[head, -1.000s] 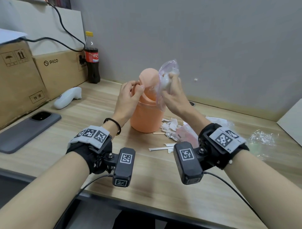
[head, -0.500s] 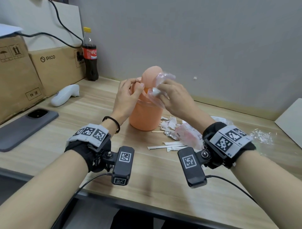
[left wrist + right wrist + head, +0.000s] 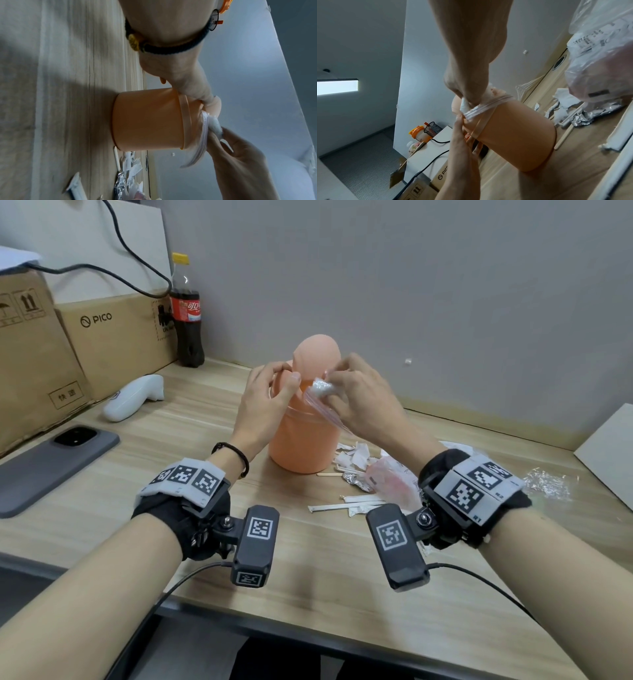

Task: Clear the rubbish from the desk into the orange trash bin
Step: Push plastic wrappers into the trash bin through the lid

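At the middle of the light wooden desk [image 3: 144, 474], the round orange plastic trash bin [image 3: 303, 446] is standing upright with its domed swing lid [image 3: 317, 354] tipped up, leaving a narrow gap at the rim. Over that gap the right hand [image 3: 363, 395] is pinching a crumpled clear plastic zip bag [image 3: 322, 388] between thumb and curled fingers, the wad sitting at the opening while the bag's sealed strip is trailing down over the bin's near rim. Just left of those fingers, the left hand [image 3: 265, 402] is gripping the rim beside the lid, thumb and curled fingers closing on its edge; the two hands are almost touching.

Below the right wrist, more rubbish is lying against the bin's base: torn white paper scraps [image 3: 356, 455], a thin wooden stick [image 3: 329, 474], a crushed foil wrapper [image 3: 356, 482], a pinkish clear plastic bag [image 3: 394, 479] and white paper straw sleeves [image 3: 346, 505].

Further right, crinkled cellophane [image 3: 548, 484] is lying alone. Well left of the left hand, a grey phone [image 3: 51, 463] and a white controller [image 3: 135, 397] are lying flat.
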Demonstrator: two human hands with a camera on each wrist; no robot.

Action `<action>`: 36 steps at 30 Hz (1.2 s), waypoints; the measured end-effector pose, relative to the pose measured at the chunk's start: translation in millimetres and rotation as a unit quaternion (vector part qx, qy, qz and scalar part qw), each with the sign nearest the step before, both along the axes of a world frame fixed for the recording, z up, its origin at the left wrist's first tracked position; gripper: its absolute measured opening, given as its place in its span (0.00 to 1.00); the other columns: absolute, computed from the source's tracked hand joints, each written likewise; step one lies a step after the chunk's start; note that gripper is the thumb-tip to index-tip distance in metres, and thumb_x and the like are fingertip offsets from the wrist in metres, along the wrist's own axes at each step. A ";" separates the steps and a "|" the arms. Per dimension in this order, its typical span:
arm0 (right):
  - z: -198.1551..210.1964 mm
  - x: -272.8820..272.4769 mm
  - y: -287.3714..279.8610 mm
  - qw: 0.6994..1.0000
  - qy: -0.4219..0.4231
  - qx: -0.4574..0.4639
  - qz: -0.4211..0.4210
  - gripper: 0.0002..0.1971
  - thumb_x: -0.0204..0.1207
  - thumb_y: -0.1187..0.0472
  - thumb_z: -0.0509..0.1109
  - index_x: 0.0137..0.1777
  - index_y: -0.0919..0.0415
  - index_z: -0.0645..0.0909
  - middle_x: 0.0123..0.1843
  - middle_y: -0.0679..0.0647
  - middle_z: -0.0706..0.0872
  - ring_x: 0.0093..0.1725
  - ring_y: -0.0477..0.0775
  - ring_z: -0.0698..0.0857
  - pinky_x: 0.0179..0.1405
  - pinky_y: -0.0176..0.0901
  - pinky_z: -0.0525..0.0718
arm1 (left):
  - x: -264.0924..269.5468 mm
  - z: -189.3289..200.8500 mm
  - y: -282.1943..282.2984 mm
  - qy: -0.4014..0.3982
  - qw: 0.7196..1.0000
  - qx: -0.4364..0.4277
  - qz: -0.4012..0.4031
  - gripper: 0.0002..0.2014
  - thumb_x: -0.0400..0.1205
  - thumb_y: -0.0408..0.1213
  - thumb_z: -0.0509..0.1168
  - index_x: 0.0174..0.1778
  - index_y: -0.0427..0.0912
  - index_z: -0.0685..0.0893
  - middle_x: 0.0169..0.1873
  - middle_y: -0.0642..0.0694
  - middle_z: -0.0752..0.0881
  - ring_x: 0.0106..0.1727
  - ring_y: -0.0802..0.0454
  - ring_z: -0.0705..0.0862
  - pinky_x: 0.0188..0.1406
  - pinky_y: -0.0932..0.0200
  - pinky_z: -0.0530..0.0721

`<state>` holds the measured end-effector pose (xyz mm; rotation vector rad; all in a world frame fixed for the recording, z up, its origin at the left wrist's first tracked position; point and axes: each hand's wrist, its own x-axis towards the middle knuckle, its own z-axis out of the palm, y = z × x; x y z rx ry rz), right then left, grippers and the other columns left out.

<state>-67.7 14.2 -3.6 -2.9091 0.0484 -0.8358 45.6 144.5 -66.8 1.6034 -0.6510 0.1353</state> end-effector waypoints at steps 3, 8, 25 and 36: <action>-0.9 -3.7 1.1 1.000 0.000 0.010 0.011 0.12 0.78 0.63 0.63 0.59 0.65 0.74 0.48 0.58 0.83 0.46 0.64 0.81 0.45 0.52 0.76 | -0.6 -0.1 0.0 0.000 1.000 -0.009 -0.003 0.09 0.84 0.54 0.63 0.59 0.62 0.80 0.60 0.56 0.77 0.66 0.59 0.78 0.69 0.47 0.80; 9.3 -8.8 -0.2 0.995 0.091 0.018 0.024 0.12 0.82 0.55 0.58 0.58 0.62 0.74 0.46 0.61 0.85 0.46 0.66 0.80 0.43 0.53 0.75 | 1.3 -0.5 0.3 0.008 1.000 -0.011 -0.011 0.09 0.82 0.58 0.62 0.56 0.66 0.80 0.58 0.60 0.77 0.67 0.58 0.79 0.67 0.43 0.82; 16.3 9.9 10.9 0.957 0.280 0.077 -0.009 0.21 0.83 0.50 0.50 0.34 0.58 0.76 0.40 0.49 0.73 0.50 0.53 0.70 0.56 0.48 0.61 | 4.6 -3.1 -1.3 0.008 1.000 0.011 -0.014 0.19 0.85 0.57 0.61 0.69 0.54 0.80 0.66 0.54 0.79 0.68 0.57 0.79 0.68 0.54 0.80; 7.0 -18.2 -0.3 0.982 0.153 0.013 0.106 0.16 0.80 0.53 0.67 0.64 0.58 0.77 0.61 0.58 0.78 0.61 0.58 0.77 0.63 0.52 0.76 | 4.0 -9.9 -7.7 0.010 0.999 -0.035 -0.004 0.17 0.81 0.62 0.61 0.63 0.63 0.79 0.66 0.53 0.80 0.66 0.58 0.80 0.69 0.46 0.80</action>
